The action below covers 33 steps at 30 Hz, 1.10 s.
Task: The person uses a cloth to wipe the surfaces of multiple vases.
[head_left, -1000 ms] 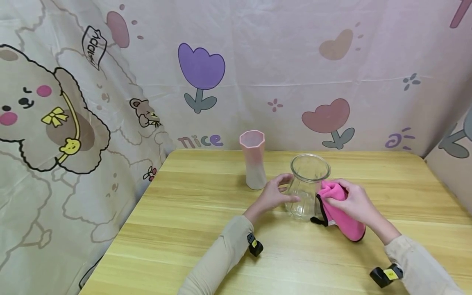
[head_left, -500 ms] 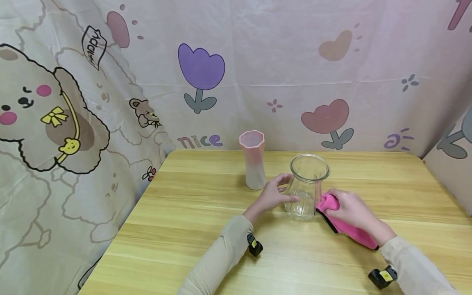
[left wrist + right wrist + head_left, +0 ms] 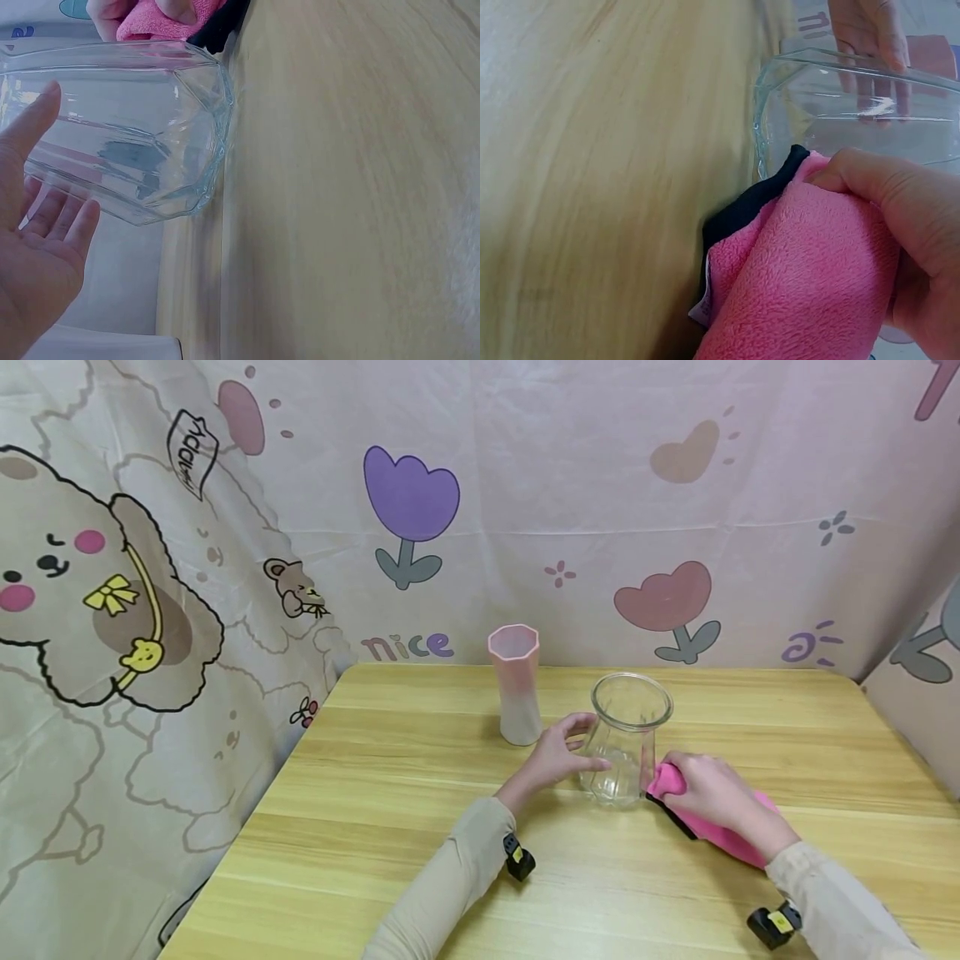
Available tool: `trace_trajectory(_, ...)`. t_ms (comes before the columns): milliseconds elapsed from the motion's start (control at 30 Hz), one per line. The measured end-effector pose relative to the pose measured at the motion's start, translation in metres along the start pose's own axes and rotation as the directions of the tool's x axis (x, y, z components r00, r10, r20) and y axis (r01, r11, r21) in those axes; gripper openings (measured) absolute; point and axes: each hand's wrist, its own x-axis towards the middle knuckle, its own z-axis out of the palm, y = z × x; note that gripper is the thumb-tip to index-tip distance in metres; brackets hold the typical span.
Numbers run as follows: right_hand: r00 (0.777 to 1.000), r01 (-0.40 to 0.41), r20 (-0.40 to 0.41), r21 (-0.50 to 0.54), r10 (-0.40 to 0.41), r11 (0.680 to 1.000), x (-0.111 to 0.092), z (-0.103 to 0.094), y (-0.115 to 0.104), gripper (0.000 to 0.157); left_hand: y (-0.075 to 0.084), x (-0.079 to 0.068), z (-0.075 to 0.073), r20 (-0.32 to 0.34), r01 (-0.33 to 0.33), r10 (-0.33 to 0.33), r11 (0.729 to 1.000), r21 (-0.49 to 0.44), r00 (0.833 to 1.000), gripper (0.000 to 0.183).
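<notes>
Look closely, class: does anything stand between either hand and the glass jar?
Yes, on one side: the pink cloth, held in the right hand, comes between that hand and the right side of the glass jar. Nothing visible stands between the left hand and the jar.

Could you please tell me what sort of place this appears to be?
It looks like an indoor tabletop, perhaps set up for recording: a wood-grain table stands in front of a cartoon-printed backdrop, and small black devices are worn on both sleeves.
</notes>
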Motion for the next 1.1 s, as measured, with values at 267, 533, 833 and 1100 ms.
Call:
trace_trajectory(267,0.993,0.016,-0.114,0.125,-0.001,0.992,-0.001,-0.011,-0.002,0.037,-0.001,0.002,0.001,0.008,0.0,0.0,1.0,0.001,1.0,0.071)
trace_trajectory(533,0.935,0.098,-0.353,0.189,-0.025,0.977,0.003,-0.027,-0.013,0.038,-0.001,0.003,-0.001,0.02,-0.009,0.009,1.0,-0.002,1.0,0.071)
trace_trajectory(833,0.891,0.101,-0.449,0.338,0.066,0.936,0.007,-0.037,-0.018,0.041,0.0,0.002,-0.003,0.015,-0.005,0.004,1.0,0.02,1.0,0.071)
trace_trajectory(1100,0.853,0.098,-0.51,0.364,0.11,0.926,0.004,-0.044,-0.017,0.042,-0.001,0.004,-0.003,0.022,-0.001,0.001,0.999,0.033,1.0,0.071)
